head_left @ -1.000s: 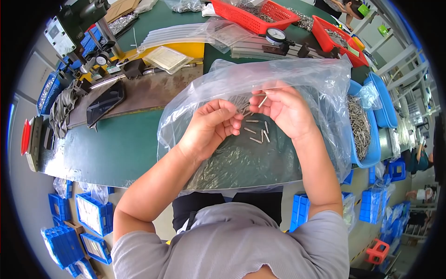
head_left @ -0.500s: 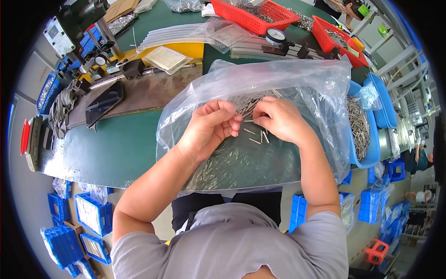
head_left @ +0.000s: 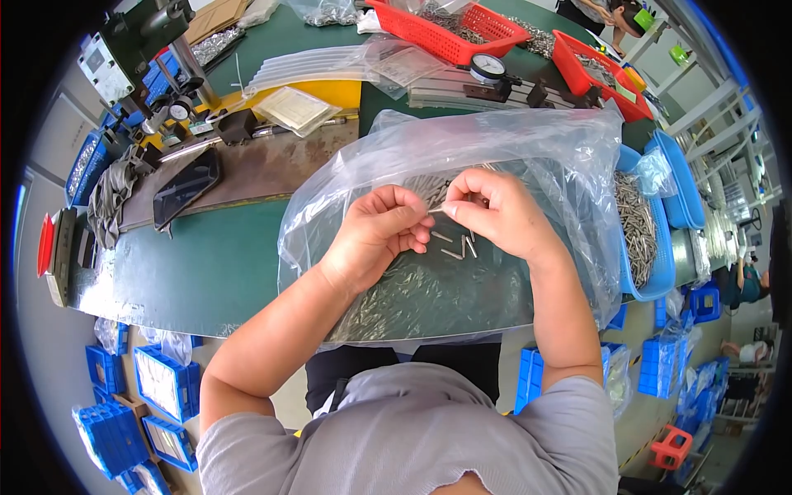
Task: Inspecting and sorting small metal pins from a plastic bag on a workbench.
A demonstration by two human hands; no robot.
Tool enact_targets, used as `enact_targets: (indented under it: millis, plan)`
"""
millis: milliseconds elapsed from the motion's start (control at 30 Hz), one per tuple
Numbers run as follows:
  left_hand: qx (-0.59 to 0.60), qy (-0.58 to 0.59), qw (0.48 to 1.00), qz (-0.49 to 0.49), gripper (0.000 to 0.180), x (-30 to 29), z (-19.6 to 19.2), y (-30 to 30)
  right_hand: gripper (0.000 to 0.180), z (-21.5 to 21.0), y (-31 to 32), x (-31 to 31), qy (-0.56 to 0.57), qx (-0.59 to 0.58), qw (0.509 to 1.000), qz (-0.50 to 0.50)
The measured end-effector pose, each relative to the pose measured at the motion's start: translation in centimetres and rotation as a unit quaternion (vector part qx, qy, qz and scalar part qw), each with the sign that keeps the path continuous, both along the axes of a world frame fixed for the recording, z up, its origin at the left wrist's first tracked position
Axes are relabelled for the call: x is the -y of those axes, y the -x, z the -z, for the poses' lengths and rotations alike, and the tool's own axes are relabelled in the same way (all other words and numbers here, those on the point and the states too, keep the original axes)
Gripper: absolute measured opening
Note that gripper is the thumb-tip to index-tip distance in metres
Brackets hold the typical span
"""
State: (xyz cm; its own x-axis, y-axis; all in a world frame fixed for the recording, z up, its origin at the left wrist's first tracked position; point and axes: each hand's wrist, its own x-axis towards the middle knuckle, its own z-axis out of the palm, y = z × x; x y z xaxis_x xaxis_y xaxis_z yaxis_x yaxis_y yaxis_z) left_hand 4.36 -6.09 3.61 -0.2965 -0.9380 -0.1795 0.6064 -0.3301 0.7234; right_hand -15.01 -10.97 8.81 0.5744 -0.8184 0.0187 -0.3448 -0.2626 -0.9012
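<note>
A slim metal pin (head_left: 436, 210) spans the small gap between my two hands, above a clear plastic bag (head_left: 330, 177) spread on the green table. My left hand (head_left: 381, 235) pinches its left end with thumb and forefinger, the other fingers curled. At the other end, my right hand (head_left: 497, 213) has it between thumb and fingertips. Several loose pins (head_left: 451, 253) lie just below the hands on the plastic. Behind the fingers is a heap of similar pins (head_left: 425, 186), partly hidden by my hands and the bag.
A blue basket (head_left: 667, 276) full of metal pins stands at the right. Red baskets (head_left: 495, 33) and a dial gauge (head_left: 487, 68) sit at the back. On the left are a black phone (head_left: 188, 186), a grey cloth (head_left: 110, 194) and a gauge stand (head_left: 186, 62).
My right hand has turned and moved slightly left and down toward my left hand, bringing the pin to its fingertips. The left fingers have closed on the pin's end.
</note>
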Motion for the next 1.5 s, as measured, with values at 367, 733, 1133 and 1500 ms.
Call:
enact_targets:
  millis: [367,733,1133,1500]
  plan:
    - [-0.010,-0.009,1.000,0.016,0.007,0.1,-0.1,-0.1,0.012,1.6,-1.1,0.1,-0.149,0.132,0.980,-0.026]
    - [-0.052,-0.012,0.997,-0.051,0.004,0.3,0.0,-0.2,0.009,1.1,-0.1,1.1,-0.305,0.319,0.895,0.068]
    - [-0.069,-0.015,0.996,-0.051,0.004,0.4,-0.2,-0.4,0.011,2.5,-1.2,-0.8,0.231,-0.215,0.948,-0.037]
    - [-0.058,-0.014,0.998,0.000,0.005,0.2,0.0,-0.3,0.014,1.6,-0.6,0.5,-0.204,0.210,0.956,0.012]
